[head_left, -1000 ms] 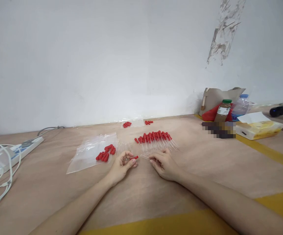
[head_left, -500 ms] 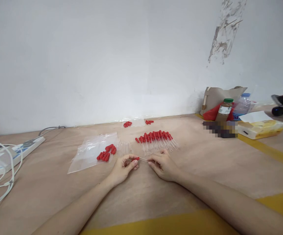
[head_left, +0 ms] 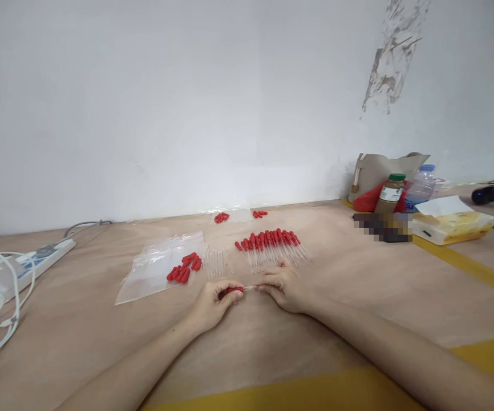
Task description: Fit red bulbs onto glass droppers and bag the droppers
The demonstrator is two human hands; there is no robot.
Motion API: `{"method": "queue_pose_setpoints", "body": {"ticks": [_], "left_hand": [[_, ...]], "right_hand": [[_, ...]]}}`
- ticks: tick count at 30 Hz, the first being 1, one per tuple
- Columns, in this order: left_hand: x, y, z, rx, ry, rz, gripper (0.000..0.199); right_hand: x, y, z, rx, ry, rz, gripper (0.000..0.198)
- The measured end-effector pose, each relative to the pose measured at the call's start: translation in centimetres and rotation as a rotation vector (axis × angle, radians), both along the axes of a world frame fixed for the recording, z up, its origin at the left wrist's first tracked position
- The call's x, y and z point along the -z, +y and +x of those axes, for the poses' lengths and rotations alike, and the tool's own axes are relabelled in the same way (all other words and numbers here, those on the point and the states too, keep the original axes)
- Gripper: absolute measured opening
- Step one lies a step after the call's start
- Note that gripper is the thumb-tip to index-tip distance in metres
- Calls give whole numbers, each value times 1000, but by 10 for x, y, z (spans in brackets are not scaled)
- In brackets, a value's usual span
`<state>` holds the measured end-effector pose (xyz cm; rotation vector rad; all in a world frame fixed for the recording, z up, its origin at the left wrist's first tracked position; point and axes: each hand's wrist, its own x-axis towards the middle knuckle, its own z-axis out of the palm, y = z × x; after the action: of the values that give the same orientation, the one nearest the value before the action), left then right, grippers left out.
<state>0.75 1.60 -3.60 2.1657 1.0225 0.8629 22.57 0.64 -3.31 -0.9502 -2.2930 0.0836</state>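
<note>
Low in the middle of the head view, my left hand (head_left: 211,304) pinches a red rubber dropper bulb (head_left: 234,289) between thumb and fingers. A thin clear dropper tube (head_left: 250,287) runs from the bulb to my right hand (head_left: 285,289), whose thumb and fingertips close on its other end. Just beyond my hands lies a row of droppers with red bulbs (head_left: 268,238), tubes toward me. Several bare clear tubes (head_left: 215,262) lie behind my left hand. Loose red bulbs (head_left: 183,269) rest on a clear plastic bag (head_left: 142,278) to the left.
More red bulbs (head_left: 222,217) lie near the wall. At left is a power strip (head_left: 48,261) with white cables (head_left: 17,291). At right stand a green-capped bottle (head_left: 391,194), a clear blue-capped bottle (head_left: 422,184), a beige bag (head_left: 369,171) and a tissue pack (head_left: 452,222).
My left hand and the bulb have shifted slightly toward me, and the tube now lies nearly level. At the far right, another person's hand and a dark object have left the view.
</note>
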Motion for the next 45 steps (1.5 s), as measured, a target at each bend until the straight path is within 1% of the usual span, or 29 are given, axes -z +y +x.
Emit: {"method": "queue_pose_setpoints", "body": {"ticks": [4,7,9,12,18,22,26,28,31,33,35,38,42,45], "left_hand": [[-6,-5,3,24,81,86,19],[-7,-7,4,17,99,132,20],[-8,-8,4,12,108,161,20],[-8,-9,5,12,124,185,20],[-14,-14,7,93,144,208,22],[-17,-8,4,107,114,269,24],[-15,0,-4,166,158,360,26],[-14,1,-7,114,177,359,27],[-12,1,-10,-37,190,307,33],[-11,0,-9,-55,214,259,29],[-11,1,-8,-26,240,226,21],[-12,1,-7,4,259,203,18],[-13,1,-8,22,247,182,20],[-13,0,-9,27,243,168,21]], "right_hand": [[3,-2,-1,46,-56,93,19],[5,-6,-6,88,-54,114,20],[6,-9,-11,97,-37,89,20],[6,-13,-15,95,-11,11,19],[4,-13,-18,103,-40,-91,22],[-6,-15,-19,118,-43,-95,24],[-17,-23,-18,121,-102,-76,20],[-19,-23,-15,142,-131,-116,20],[-22,-13,-8,219,-61,-255,21],[-24,0,-3,306,35,-355,23],[-26,17,-1,402,107,-411,27],[-30,40,-9,547,130,-390,30],[-30,65,-31,730,67,-337,26],[-27,75,-43,803,5,-347,26]]}}
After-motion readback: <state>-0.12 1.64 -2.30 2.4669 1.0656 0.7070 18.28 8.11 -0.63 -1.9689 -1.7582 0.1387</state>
